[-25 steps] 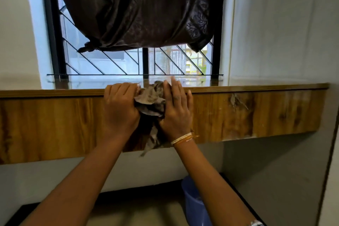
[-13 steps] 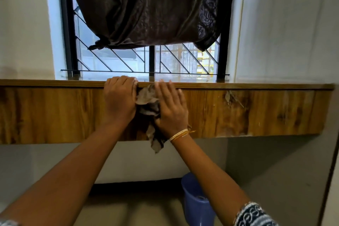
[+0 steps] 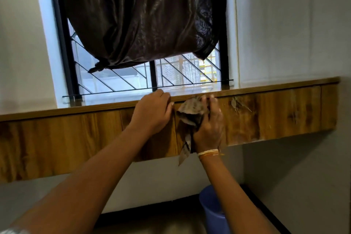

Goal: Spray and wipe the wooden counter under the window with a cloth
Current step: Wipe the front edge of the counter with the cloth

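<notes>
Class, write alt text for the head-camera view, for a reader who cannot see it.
A person's right hand holds a brown cloth against the front of a wooden counter under a window, while the left hand grips the counter's top edge. A dark curtain hangs knotted above, and a blue bucket stands below.

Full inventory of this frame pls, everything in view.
window: 1, black frame and grille, above counter
counter: 1, brown wood, under window
cloth: 1, grey-brown, against counter front
curtain: 1, dark brown, knotted up over window
scuff: 1, pale, counter front, right of cloth
bucket: 1, blue, lower right, below counter
wristbands: few, white and orange, right wrist
left hand: 1, fingers curled, at counter's top edge
right hand: 1, grips cloth
</notes>
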`<state>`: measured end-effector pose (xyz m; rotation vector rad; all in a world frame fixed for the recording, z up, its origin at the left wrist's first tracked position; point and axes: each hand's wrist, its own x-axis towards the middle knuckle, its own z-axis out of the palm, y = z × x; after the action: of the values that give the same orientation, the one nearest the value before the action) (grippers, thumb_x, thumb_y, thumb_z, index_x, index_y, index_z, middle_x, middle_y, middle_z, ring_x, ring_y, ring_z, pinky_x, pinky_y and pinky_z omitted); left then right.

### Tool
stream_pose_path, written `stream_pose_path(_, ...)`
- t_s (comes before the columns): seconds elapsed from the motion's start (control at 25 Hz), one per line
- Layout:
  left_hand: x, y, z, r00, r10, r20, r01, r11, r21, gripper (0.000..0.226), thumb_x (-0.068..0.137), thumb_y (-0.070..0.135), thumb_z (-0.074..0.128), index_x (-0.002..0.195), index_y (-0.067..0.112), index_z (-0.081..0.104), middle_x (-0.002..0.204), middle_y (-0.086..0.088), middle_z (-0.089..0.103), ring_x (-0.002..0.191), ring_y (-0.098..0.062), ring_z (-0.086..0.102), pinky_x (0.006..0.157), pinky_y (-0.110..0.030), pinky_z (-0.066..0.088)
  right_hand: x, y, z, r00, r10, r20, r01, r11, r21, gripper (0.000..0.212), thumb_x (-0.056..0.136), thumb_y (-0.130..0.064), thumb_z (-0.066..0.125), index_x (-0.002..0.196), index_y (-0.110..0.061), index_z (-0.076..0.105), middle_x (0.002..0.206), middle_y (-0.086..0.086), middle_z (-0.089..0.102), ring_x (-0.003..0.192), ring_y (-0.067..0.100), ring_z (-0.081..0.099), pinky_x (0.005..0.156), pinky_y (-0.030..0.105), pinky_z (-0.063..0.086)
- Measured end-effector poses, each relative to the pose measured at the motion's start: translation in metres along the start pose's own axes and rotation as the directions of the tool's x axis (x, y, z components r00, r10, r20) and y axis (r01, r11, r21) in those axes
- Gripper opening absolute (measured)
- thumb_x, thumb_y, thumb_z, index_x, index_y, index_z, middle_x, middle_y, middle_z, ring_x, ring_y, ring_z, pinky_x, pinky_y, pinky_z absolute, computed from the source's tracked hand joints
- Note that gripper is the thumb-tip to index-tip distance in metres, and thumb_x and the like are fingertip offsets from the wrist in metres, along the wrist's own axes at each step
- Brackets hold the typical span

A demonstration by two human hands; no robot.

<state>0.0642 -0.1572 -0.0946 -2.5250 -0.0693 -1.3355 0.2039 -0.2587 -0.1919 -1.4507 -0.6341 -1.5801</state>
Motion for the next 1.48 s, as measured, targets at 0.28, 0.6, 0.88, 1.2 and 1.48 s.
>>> stream_pose_path(0.28,0.050,0.024,0.013,0.971,0.091,0.221,-0.151,0.951,0.271,0.051,0.100,0.050,0.029,0.112,0.007,0.054,0.105,-0.014,0.064,0.099,-0.034,0.062,0.077,-0.041,0.048,-0.034,0.052,-0.034,0.984,0.168,-0.054,-0.174,0.976,-0.133,0.022,0.068,0.006,0.065,0.089,0.002,0.058,0.093,0.012,0.043,0.076,0.029,0.045,0.061,0.043,0.047)
stream_pose_path(0.6,0.071,0.024,0.035,0.974,0.178,0.142,-0.207,0.950,0.235,0.065,0.090,0.070,0.023,0.102,0.016,0.058,0.079,-0.008,0.064,0.081,-0.031,0.065,0.060,-0.033,0.038,-0.030,0.003,-0.029,0.990,0.014,0.137,-0.041,0.979,0.200,0.073,0.064,-0.033,0.059,0.134,-0.021,0.045,0.140,0.024,0.039,0.120,0.033,0.046,0.095,0.037,0.041)
stream_pose_path(0.88,0.062,0.023,0.054,0.871,0.451,-0.195,-0.392,0.877,0.277,0.046,0.100,0.049,0.027,0.121,0.023,0.059,0.082,-0.002,0.068,0.056,-0.027,0.062,0.045,-0.029,0.044,0.010,0.103,-0.034,0.981,0.115,-0.156,-0.129,0.988,-0.085,0.052,0.077,-0.025,0.056,0.124,-0.003,0.055,0.111,0.022,0.048,0.098,0.038,0.048,0.083,0.040,0.043)
stream_pose_path(1.2,0.058,0.031,0.050,0.900,0.389,-0.196,-0.343,0.910,0.232,0.042,0.095,0.044,0.033,0.099,0.014,0.063,0.071,-0.006,0.065,0.047,-0.028,0.058,0.042,-0.024,0.032,0.046,0.041,-0.017,0.819,0.565,-0.097,-0.571,0.820,-0.044,0.076,0.091,-0.056,0.032,0.147,-0.004,0.030,0.141,0.032,0.035,0.128,0.048,0.035,0.107,0.054,0.025)
stream_pose_path(1.48,0.056,0.032,0.052,0.917,0.359,-0.175,-0.322,0.924,0.209,0.043,0.085,0.044,0.038,0.094,0.009,0.062,0.070,-0.008,0.063,0.050,-0.026,0.058,0.043,-0.030,0.047,0.083,0.115,-0.027,0.959,0.226,-0.173,-0.257,0.948,-0.189,0.047,0.091,-0.042,0.049,0.132,-0.019,0.056,0.109,0.023,0.055,0.095,0.037,0.053,0.083,0.045,0.046)
